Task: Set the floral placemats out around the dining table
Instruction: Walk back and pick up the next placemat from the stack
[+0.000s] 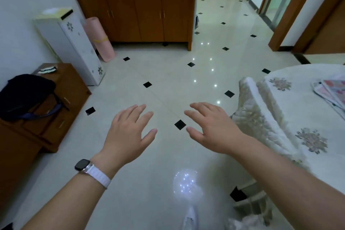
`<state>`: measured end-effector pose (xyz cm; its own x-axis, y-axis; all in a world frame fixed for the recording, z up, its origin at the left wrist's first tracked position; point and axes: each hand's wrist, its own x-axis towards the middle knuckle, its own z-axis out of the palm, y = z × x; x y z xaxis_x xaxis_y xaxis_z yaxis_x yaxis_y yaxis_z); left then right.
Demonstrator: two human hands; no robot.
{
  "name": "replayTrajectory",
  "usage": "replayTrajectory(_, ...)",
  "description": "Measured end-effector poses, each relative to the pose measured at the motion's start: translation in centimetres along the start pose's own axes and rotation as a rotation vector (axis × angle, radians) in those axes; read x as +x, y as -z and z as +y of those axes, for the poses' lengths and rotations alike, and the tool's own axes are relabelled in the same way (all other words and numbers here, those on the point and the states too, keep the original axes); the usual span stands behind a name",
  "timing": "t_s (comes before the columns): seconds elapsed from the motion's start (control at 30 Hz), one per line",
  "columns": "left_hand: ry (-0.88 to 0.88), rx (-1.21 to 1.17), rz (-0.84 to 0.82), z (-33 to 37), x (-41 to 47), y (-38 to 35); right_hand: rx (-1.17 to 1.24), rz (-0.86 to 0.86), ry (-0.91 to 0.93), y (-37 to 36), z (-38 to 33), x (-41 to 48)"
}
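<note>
Placemats (334, 91) on clothed table (306, 110)

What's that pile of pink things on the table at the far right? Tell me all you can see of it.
The floral placemats lie as a small fanned stack of flat sheets, pink and white with a flowery print and dark edging. They rest on the white embroidered tablecloth near the picture's right edge, which cuts them off, so their number is unclear. Neither hand touches them.

The stack of pink floral placemats (334, 92) runs off the right edge, so its count cannot be told. The round table under a white flowered cloth (298, 110) is also cut there. The dark fabric bag (26, 93) is clipped at the left edge. Both forearms leave the bottom edge.
</note>
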<state>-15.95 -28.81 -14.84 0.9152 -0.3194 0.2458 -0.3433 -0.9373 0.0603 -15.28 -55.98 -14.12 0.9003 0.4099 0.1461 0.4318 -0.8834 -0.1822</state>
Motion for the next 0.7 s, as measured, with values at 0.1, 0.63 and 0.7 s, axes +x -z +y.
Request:
replayTrajectory(0.1, -0.034, -0.009, 0.03, -0.6, 5.7, -0.4, -0.035, -0.002, -0.027, 1.4, 3.4, 4.0)
replayTrajectory(0.63, -0.29, -0.147, 0.031, -8.5, 29.0, -10.0, -0.106, -0.059, -0.31, -1.3, 13.1, 20.4)
replayTrajectory(0.7, -0.335, -0.177, 0.022, -10.0, 32.8, -10.9, -0.115, -0.056, -0.369, -1.6, 13.7, 23.1)
